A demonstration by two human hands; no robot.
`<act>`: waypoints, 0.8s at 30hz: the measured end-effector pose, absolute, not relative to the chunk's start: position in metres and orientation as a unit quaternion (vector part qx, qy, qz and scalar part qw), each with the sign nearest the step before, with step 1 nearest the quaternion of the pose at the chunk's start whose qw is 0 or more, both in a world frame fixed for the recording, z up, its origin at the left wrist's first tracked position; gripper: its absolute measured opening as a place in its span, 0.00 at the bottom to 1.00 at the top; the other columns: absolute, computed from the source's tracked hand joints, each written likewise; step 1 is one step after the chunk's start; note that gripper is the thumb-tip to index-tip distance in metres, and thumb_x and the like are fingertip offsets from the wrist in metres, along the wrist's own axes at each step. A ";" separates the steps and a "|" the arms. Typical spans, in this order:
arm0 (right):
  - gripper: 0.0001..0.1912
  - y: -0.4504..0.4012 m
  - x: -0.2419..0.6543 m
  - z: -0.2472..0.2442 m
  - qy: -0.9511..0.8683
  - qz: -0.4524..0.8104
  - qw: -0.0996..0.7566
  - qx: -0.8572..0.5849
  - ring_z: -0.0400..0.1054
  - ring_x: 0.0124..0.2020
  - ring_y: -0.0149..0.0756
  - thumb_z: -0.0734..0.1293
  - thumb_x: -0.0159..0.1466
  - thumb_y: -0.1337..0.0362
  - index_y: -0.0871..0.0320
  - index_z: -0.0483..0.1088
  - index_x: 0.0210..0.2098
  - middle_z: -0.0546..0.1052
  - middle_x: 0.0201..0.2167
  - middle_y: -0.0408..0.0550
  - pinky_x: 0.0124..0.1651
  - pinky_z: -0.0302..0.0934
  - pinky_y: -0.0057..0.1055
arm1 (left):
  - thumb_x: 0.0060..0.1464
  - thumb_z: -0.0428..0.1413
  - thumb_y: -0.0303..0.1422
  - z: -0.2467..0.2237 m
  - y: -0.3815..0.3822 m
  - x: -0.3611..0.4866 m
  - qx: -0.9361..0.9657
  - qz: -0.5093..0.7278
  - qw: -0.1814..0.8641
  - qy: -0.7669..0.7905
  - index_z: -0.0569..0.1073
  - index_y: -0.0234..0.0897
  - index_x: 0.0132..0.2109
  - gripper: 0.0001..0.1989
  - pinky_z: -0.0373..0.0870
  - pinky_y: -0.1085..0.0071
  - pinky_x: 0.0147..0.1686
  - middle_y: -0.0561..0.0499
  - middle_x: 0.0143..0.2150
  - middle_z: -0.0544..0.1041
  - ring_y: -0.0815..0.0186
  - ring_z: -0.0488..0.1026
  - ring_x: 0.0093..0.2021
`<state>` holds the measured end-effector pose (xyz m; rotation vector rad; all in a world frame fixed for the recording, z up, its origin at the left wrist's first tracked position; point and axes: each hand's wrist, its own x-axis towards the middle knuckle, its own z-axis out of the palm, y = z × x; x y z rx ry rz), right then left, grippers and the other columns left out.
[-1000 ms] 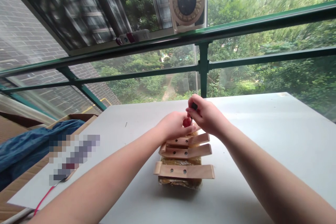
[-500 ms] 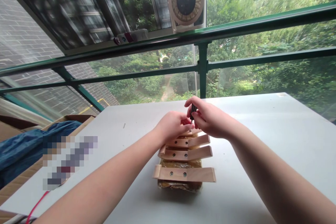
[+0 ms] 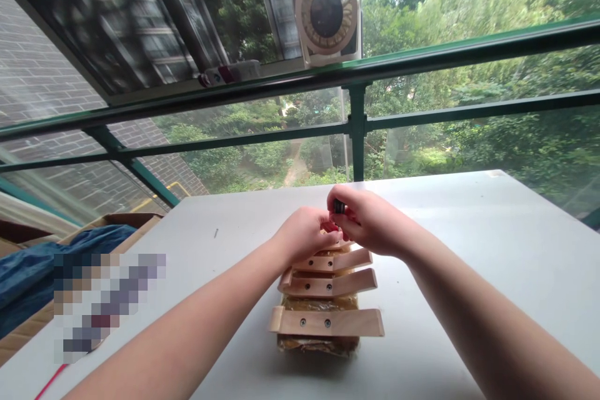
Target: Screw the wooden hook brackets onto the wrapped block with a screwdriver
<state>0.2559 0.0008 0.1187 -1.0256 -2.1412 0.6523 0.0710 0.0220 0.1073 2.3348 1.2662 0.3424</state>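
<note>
My right hand is closed around the black handle of a screwdriver, which stands over the farthest wooden strip. Beside it, my left hand has its thumb and fingers pinched together at the screwdriver's lower end; what they grip is hidden. Several pale wooden strips with angled ends lie across a block wrapped in brown tape. The nearest strip and the two behind it each show two screws. My hands partly cover the farthest strip.
The white table carries the block. At left stand a cardboard box with blue cloth, a blurred-out patch and a red cord. Beyond the far edge runs a green railing, with a round fan above.
My right hand has turned and curled farther over the screwdriver, so less of its handle shows. My left hand keeps its pinch. The whole view has shifted slightly.
</note>
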 end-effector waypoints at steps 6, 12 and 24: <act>0.04 0.006 0.253 0.111 -0.796 0.277 0.358 -0.403 0.62 0.24 0.31 0.63 0.63 0.64 0.52 0.61 0.36 0.71 0.24 0.39 0.28 0.52 0.27 | 0.50 0.53 0.32 0.101 0.025 0.071 0.847 0.129 0.227 0.463 0.78 0.41 0.32 0.08 0.60 0.73 0.28 0.57 0.28 0.78 0.68 0.71 0.29; 0.07 0.006 0.250 0.110 -0.791 0.270 0.365 -0.410 0.61 0.24 0.30 0.63 0.62 0.63 0.52 0.57 0.33 0.69 0.24 0.38 0.28 0.50 0.27 | 0.50 0.54 0.32 0.098 0.028 0.068 0.855 0.123 0.226 0.451 0.77 0.40 0.30 0.06 0.60 0.73 0.29 0.56 0.27 0.77 0.68 0.71 0.29; 0.12 0.006 0.246 0.105 -0.790 0.282 0.377 -0.393 0.62 0.24 0.31 0.62 0.63 0.65 0.50 0.62 0.47 0.71 0.25 0.38 0.29 0.53 0.28 | 0.49 0.53 0.31 0.097 0.028 0.068 0.853 0.124 0.223 0.456 0.78 0.38 0.31 0.08 0.61 0.73 0.29 0.54 0.28 0.78 0.67 0.71 0.30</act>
